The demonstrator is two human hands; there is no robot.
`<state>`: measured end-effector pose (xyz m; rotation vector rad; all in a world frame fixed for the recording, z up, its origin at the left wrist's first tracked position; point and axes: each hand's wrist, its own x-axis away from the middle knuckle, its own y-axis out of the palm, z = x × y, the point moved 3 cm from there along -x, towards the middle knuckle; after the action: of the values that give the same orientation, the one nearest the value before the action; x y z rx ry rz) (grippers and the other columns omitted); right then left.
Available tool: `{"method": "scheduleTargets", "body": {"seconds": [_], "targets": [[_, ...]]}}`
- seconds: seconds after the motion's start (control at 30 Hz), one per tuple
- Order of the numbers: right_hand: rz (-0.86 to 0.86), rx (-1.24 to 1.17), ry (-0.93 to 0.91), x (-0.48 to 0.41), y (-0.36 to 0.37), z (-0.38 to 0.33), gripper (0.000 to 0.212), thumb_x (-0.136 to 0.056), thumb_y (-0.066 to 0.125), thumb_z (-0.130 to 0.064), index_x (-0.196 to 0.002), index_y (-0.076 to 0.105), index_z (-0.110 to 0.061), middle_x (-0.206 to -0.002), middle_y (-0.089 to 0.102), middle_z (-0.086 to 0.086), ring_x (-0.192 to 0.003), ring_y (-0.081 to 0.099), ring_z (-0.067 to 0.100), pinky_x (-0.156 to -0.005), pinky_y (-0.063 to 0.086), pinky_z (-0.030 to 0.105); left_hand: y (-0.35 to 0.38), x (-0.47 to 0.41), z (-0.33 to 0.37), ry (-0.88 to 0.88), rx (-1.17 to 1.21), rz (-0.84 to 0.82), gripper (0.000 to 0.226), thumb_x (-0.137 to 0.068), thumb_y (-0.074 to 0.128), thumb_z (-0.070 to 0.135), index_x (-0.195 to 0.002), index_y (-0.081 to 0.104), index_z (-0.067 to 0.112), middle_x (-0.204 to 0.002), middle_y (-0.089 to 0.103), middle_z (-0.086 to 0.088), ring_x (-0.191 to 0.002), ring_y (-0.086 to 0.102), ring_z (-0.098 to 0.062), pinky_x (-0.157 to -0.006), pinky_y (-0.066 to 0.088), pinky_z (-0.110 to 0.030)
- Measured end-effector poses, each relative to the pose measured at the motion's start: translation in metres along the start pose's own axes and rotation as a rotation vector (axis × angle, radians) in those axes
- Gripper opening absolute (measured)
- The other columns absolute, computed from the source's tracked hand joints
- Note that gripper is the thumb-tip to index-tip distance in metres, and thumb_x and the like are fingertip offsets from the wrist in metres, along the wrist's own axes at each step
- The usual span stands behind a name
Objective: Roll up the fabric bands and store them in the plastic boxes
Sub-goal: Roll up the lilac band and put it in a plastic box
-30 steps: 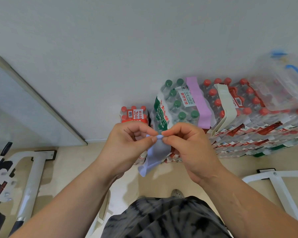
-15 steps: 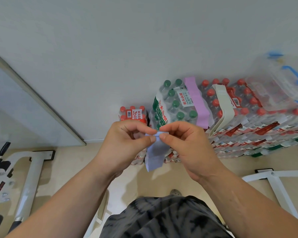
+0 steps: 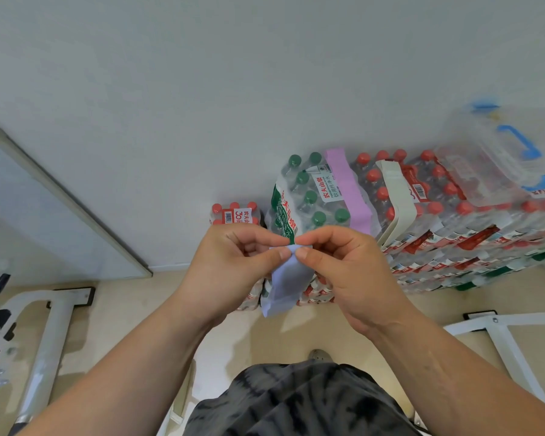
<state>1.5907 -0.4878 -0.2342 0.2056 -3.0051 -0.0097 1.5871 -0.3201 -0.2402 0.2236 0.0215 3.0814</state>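
A pale blue fabric band (image 3: 284, 283) hangs in front of me, held by its top edge. My left hand (image 3: 233, 262) and my right hand (image 3: 340, 269) both pinch that edge between thumb and fingers, thumbs nearly touching. The band's loose end dangles below the hands. A lilac band (image 3: 348, 190) and a cream band (image 3: 397, 196) lie draped over the stacked water-bottle packs behind. A clear plastic box (image 3: 497, 162) with blue handle and clips sits on the packs at the right.
Shrink-wrapped bottle packs (image 3: 438, 247) are stacked against the white wall. A white metal frame (image 3: 513, 347) stands on the floor at the right, and machine parts (image 3: 29, 341) lie at the left. A board (image 3: 60, 199) leans on the wall.
The hands have kept their pinch on the band's top edge and shifted slightly. The hanging part has changed shape and swung a little.
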Motion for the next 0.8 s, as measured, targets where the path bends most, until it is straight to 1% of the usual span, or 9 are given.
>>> {"method": "scheduleTargets", "body": {"seconds": [0.07,0.13,0.2,0.3,0.4,0.5,0.63,0.7,0.8], "targets": [[0.001,-0.027,0.005,0.001,-0.007,-0.001,0.025,-0.086,0.070,0.001,-0.081,0.076,-0.023,-0.072,0.073,-0.010,-0.068,0.065,0.001,-0.062,0.049,0.013,0.008,-0.002,0.002,0.034,-0.021,0.046,0.012,-0.081,0.078,0.001,-0.085,0.081,0.012,-0.084,0.077,-0.014,-0.084,0.072,-0.039,-0.081,0.061,-0.051],[0.010,-0.047,0.020,0.000,-0.016,0.000,0.018,-0.086,0.072,-0.005,-0.089,0.077,-0.022,-0.075,0.072,-0.006,-0.070,0.065,0.004,-0.064,0.050,0.014,0.018,-0.004,0.003,0.053,-0.023,0.097,0.015,-0.079,0.080,0.001,-0.083,0.081,0.015,-0.083,0.076,-0.019,-0.084,0.070,-0.043,-0.081,0.059,-0.051],[0.032,-0.056,0.038,-0.002,-0.027,0.001,0.016,-0.087,0.072,-0.012,-0.096,0.078,-0.023,-0.075,0.070,-0.003,-0.069,0.064,0.004,-0.062,0.050,0.014,0.028,-0.007,0.003,0.059,-0.025,0.144,0.022,-0.078,0.080,0.000,-0.078,0.082,0.022,-0.081,0.076,-0.015,-0.078,0.072,-0.033,-0.078,0.060,-0.042],[0.045,-0.072,0.045,-0.007,-0.046,0.001,0.015,-0.090,0.070,-0.006,-0.094,0.077,-0.018,-0.071,0.073,-0.009,-0.064,0.065,0.000,-0.057,0.049,0.013,0.048,-0.013,0.005,0.059,-0.025,0.181,0.029,-0.077,0.080,-0.003,-0.073,0.081,0.025,-0.078,0.076,-0.013,-0.072,0.068,-0.019,-0.071,0.059,-0.029],[0.034,-0.031,0.028,-0.016,-0.072,-0.002,0.017,-0.088,0.072,-0.007,-0.091,0.078,-0.023,-0.080,0.076,-0.005,-0.074,0.070,0.007,-0.067,0.054,0.020,0.071,-0.023,0.005,0.036,-0.013,0.207,0.027,-0.076,0.080,-0.004,-0.075,0.080,0.023,-0.080,0.073,-0.020,-0.071,0.066,-0.020,-0.069,0.058,-0.030],[0.015,-0.032,0.024,-0.025,-0.104,-0.007,0.021,-0.087,0.073,-0.009,-0.086,0.080,-0.029,-0.087,0.078,-0.001,-0.085,0.073,0.014,-0.080,0.057,0.030,0.102,-0.031,0.010,0.006,0.069,0.175,0.023,-0.081,0.075,-0.002,-0.084,0.080,0.020,-0.081,0.075,-0.021,-0.073,0.071,-0.024,-0.067,0.059,-0.033],[-0.023,-0.035,0.005,-0.033,-0.145,-0.011,0.024,-0.087,0.073,-0.011,-0.086,0.080,-0.034,-0.087,0.077,-0.004,-0.086,0.072,0.013,-0.080,0.056,0.033,0.145,-0.044,0.015,0.017,0.089,0.191,0.020,-0.083,0.072,-0.003,-0.084,0.080,0.015,-0.083,0.077,-0.016,-0.077,0.074,-0.026,-0.068,0.059,-0.031],[-0.026,-0.061,0.012,-0.037,-0.166,-0.010,0.023,-0.088,0.072,-0.010,-0.095,0.077,-0.032,-0.084,0.076,-0.002,-0.084,0.072,0.013,-0.077,0.055,0.031,0.165,-0.052,0.015,0.037,0.053,0.250,0.022,-0.082,0.074,-0.004,-0.083,0.080,0.017,-0.081,0.077,-0.014,-0.077,0.072,-0.025,-0.072,0.060,-0.031],[-0.013,-0.110,0.039,-0.042,-0.193,-0.006,0.033,-0.088,0.072,-0.010,-0.116,0.064,-0.027,-0.082,0.077,0.003,-0.084,0.074,0.016,-0.074,0.054,0.030,0.194,-0.061,0.016,0.072,-0.024,0.318,0.022,-0.081,0.076,-0.001,-0.083,0.079,0.021,-0.074,0.077,-0.002,-0.069,0.070,-0.013,-0.065,0.056,-0.021]]}}
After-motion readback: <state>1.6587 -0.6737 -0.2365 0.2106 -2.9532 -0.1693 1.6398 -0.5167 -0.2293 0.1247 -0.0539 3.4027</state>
